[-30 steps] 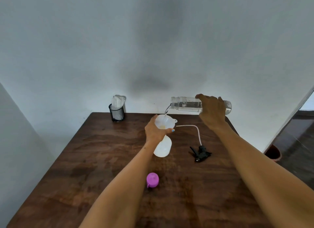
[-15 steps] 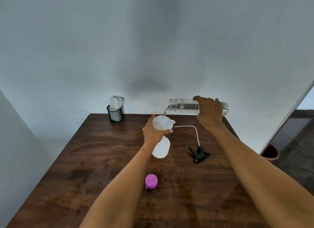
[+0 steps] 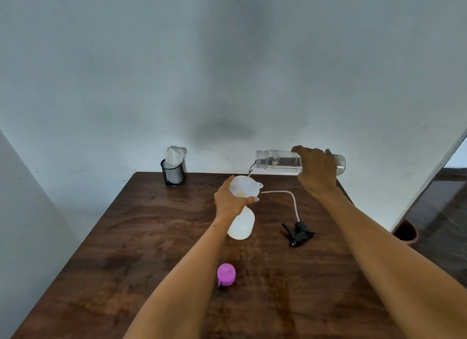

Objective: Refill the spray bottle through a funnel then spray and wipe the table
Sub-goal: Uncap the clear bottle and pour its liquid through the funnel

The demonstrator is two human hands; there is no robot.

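The white spray bottle [image 3: 241,223] stands mid-desk with a white funnel [image 3: 244,186] in its neck, the left hand [image 3: 231,199] with its fingers wrapped around that junction. The right hand [image 3: 316,170] grips a clear water bottle [image 3: 278,161] tipped sideways, a thin stream falling into the funnel. On the desk [image 3: 126,250] lie the black spray head [image 3: 298,233] to the right and a purple cap [image 3: 226,274] nearer.

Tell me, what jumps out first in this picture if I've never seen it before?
The right hand holds a clear bottle on its side near the table's far edge, pouring a thin stream of water into a white funnel. The left hand grips the neck of the white spray bottle under that funnel, mid-table. Nearer the viewer lies a bright purple cap, and right of the spray bottle a black sprayer head.
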